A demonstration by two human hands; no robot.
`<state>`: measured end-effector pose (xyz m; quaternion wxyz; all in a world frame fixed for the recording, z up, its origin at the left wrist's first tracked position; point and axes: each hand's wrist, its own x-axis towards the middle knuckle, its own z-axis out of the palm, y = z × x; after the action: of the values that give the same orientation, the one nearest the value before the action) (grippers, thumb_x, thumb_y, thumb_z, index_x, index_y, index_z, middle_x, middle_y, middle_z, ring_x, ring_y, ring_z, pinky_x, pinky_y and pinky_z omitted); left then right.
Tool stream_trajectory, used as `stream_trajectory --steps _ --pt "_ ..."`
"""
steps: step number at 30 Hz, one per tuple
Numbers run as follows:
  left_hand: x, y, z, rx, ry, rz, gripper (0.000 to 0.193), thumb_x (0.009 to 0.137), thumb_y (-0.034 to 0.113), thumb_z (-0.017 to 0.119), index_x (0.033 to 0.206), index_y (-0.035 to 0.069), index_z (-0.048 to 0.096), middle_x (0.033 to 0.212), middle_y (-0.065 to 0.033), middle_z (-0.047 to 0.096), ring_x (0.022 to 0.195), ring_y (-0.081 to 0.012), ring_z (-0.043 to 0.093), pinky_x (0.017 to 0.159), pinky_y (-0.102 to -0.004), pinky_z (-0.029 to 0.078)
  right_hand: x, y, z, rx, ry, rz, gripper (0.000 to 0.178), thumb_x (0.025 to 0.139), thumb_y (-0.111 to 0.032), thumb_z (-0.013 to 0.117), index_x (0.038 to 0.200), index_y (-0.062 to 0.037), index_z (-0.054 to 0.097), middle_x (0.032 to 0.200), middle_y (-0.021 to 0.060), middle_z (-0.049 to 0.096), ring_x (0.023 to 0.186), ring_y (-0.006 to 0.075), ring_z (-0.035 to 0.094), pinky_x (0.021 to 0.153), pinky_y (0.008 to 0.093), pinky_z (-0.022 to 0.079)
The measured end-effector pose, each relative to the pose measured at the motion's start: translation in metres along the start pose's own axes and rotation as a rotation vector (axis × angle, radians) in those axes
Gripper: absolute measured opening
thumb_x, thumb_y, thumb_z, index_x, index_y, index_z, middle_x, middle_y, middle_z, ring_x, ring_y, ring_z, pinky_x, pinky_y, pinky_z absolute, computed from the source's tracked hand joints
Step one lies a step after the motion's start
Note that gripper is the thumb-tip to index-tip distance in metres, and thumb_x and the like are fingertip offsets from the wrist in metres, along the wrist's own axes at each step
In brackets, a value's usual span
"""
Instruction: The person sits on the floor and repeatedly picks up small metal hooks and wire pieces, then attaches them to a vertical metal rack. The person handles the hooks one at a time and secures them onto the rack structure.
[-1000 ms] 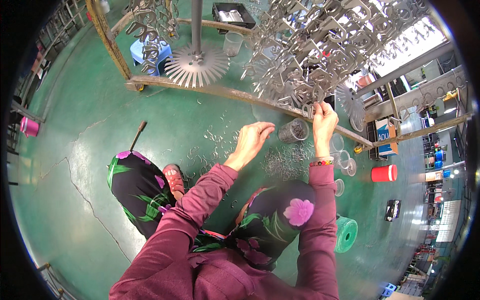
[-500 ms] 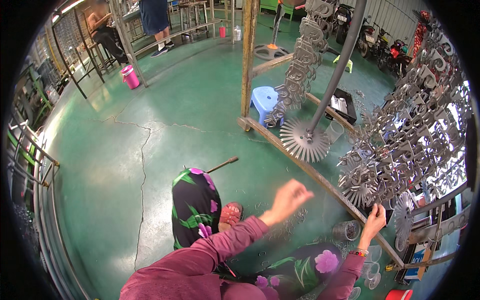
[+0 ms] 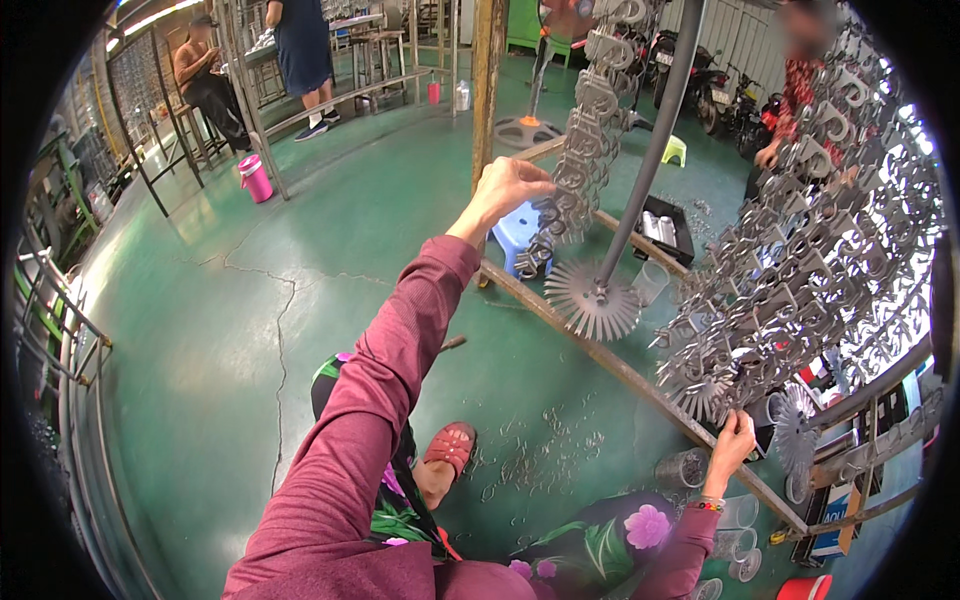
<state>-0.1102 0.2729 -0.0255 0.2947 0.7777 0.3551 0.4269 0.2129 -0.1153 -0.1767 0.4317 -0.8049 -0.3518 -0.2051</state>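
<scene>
The left hand (image 3: 508, 188) is raised high, its sleeve stretched up across the middle of the view, and its fingers are curled closed at a hanging string of grey metal parts (image 3: 580, 160); whether they actually pinch a part or only touch it cannot be told. That string drops in front of a wooden post (image 3: 487, 90) and ends just above a blue stool (image 3: 512, 232). Right beside it a dark pole (image 3: 650, 150) slants down to a spiked metal disc (image 3: 590, 298) near the floor.

The right hand (image 3: 733, 440) is low at the right, fingers closed on the bottom edge of a big cluster of parts (image 3: 800, 280) hanging from a rack; the part in the grip is too small to make out. This cluster fills the right side and hides much behind it. A rusty beam (image 3: 620, 365) runs diagonally along the floor between the two hands. Just left of the right hand stands a clear cup (image 3: 686, 467) with small metal bits in it, and loose wire hooks (image 3: 540, 455) lie scattered on the green floor (image 3: 250, 330) near a red sandal (image 3: 450, 445).

Farther off, a black tray (image 3: 668, 222) sits beyond the disc, a pink bucket (image 3: 256, 178) stands at the left, and two people (image 3: 250, 60) are at a frame in the back. Another person (image 3: 790, 110) in red is behind the cluster.
</scene>
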Motion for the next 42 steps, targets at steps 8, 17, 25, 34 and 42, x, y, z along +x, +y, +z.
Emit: stream_trajectory --steps 8,17,25,34,42 --pt "0.014 -0.007 0.009 -0.006 -0.029 0.002 0.021 0.069 0.017 0.078 0.084 0.003 0.072 0.076 -0.0083 0.069 0.071 -0.0135 0.064 0.069 -0.0293 0.049 -0.002 -0.017 -0.001 0.015 0.012 0.025 0.013 0.080 -0.004 0.058 0.082 0.0083 0.058 0.076 0.0224 0.056 0.069 0.0388 0.053 0.064 0.0416 0.041" --pt "-0.007 -0.010 -0.003 -0.298 -0.039 -0.132 0.020 0.073 0.016 0.077 0.084 0.000 0.071 0.070 -0.0017 0.064 0.067 -0.0093 0.057 0.063 -0.0250 0.045 -0.005 -0.016 -0.005 -0.017 0.015 -0.042 0.016 0.081 -0.004 0.058 0.091 0.0079 0.060 0.082 0.0214 0.060 0.073 0.0390 0.055 0.067 0.0410 0.043" --pt "-0.023 -0.023 -0.013 -0.594 0.057 -0.180 0.019 0.076 0.016 0.076 0.087 0.002 0.069 0.075 -0.0023 0.066 0.064 -0.0066 0.055 0.059 -0.0228 0.043 -0.008 -0.014 0.001 0.009 0.035 0.016 0.018 0.084 -0.009 0.059 0.093 0.0072 0.062 0.082 0.0207 0.061 0.072 0.0352 0.057 0.067 0.0397 0.044" --pt "-0.036 -0.039 -0.013 -1.147 -0.013 -0.379 0.015 0.081 0.018 0.072 0.089 0.007 0.065 0.075 0.0023 0.062 0.065 -0.0064 0.053 0.057 -0.0220 0.042 -0.015 0.009 0.002 0.122 -0.031 0.174 0.023 0.085 -0.014 0.063 0.097 0.0058 0.064 0.072 0.0103 0.061 0.058 0.0157 0.053 0.055 0.0303 0.044" --pt "-0.023 -0.038 -0.015 -1.230 -0.081 -0.429 0.016 0.079 0.015 0.073 0.090 0.005 0.066 0.076 0.0014 0.062 0.064 -0.0062 0.054 0.052 -0.0210 0.042 -0.023 0.010 -0.009 0.190 -0.018 0.210 0.029 0.084 -0.010 0.064 0.110 0.0022 0.062 0.073 0.0045 0.062 0.055 0.0095 0.052 0.048 0.0236 0.044"
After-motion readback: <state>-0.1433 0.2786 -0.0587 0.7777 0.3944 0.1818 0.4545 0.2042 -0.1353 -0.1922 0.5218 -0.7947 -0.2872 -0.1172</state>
